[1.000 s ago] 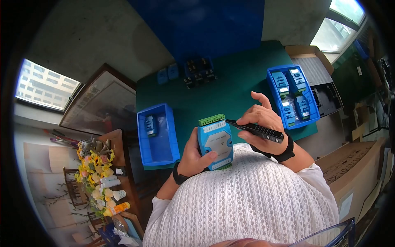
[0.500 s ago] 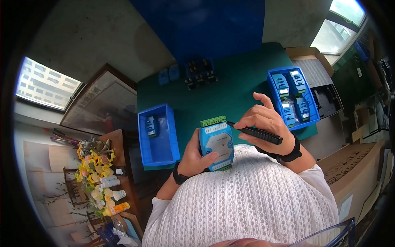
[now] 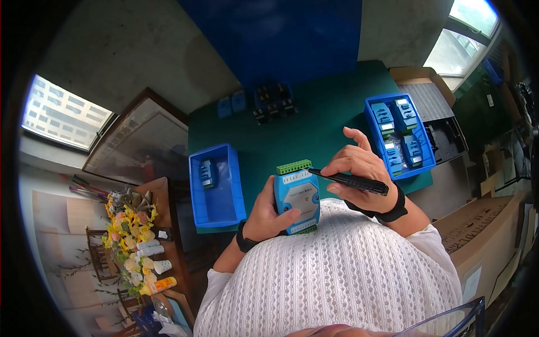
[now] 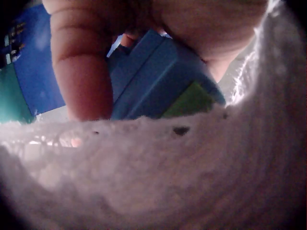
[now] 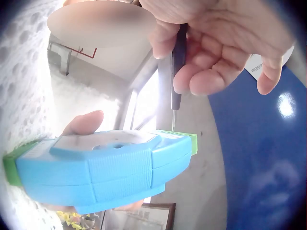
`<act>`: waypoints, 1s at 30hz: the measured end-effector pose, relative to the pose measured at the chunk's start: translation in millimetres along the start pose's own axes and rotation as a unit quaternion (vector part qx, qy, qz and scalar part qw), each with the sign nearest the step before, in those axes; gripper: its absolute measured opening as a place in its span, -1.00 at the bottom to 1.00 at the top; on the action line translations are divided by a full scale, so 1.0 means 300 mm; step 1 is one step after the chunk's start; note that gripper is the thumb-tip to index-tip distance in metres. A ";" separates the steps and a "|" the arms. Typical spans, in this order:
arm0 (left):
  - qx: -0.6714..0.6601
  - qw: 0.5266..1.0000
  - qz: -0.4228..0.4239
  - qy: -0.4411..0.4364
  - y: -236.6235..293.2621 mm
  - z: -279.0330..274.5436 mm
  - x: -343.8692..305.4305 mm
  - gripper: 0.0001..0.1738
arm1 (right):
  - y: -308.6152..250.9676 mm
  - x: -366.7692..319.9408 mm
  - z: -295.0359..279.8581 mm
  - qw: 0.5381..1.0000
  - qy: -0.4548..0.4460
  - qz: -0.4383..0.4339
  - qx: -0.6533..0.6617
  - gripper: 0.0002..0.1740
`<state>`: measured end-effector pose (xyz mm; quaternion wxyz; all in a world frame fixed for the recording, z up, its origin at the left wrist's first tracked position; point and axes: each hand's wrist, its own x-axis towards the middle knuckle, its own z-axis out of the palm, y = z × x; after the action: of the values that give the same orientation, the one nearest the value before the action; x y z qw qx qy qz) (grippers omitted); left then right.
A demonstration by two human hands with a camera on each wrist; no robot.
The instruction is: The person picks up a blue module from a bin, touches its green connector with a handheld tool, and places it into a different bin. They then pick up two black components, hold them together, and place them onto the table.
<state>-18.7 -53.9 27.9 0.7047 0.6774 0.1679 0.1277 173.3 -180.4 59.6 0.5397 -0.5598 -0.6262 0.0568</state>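
Observation:
My left hand (image 3: pixel 263 213) holds a light blue module (image 3: pixel 297 197) with a grey label, its thumb lying across the front face. A green terminal block (image 3: pixel 294 167) runs along the module's upper end, and another shows at its lower end against the white knit top. With bent fingers, my right hand (image 3: pixel 359 165) pinches a black screwdriver (image 5: pixel 178 72). Its thin metal shaft points down to the upper terminal block, tip right at the row of screw openings. In the left wrist view, fingers wrap the module (image 4: pixel 160 72), and knit fabric hides the lower part.
A blue bin (image 3: pixel 242 216) with one module stands left on the green table (image 3: pixel 314 101). Another blue bin (image 3: pixel 425 168) on the right holds several modules. Dark parts (image 3: pixel 274 106) and two blue pieces (image 3: pixel 232 105) lie at the back. A cardboard box (image 3: pixel 477 219) stands right.
The module has shifted slightly to the right in the head view. The screwdriver's handle has turned between the right fingers, its tip staying at the upper terminal block.

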 end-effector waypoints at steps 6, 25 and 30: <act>0.011 1.000 0.010 -0.012 0.000 -0.002 0.000 -0.22 | -0.008 0.010 0.006 1.000 0.006 -0.021 -0.011 -0.84; 0.034 0.999 0.024 0.003 -0.011 0.000 -0.005 -0.25 | 0.002 -0.005 0.022 0.995 0.024 -0.088 -0.036 -0.82; 0.061 0.998 0.014 0.004 -0.008 -0.003 -0.002 -0.24 | 0.006 -0.005 0.033 0.993 0.052 -0.101 -0.013 -0.82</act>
<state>-19.9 -53.4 25.4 0.6596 0.7209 0.1687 0.1296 166.8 -175.7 53.5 0.5673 -0.5029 -0.6511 -0.0348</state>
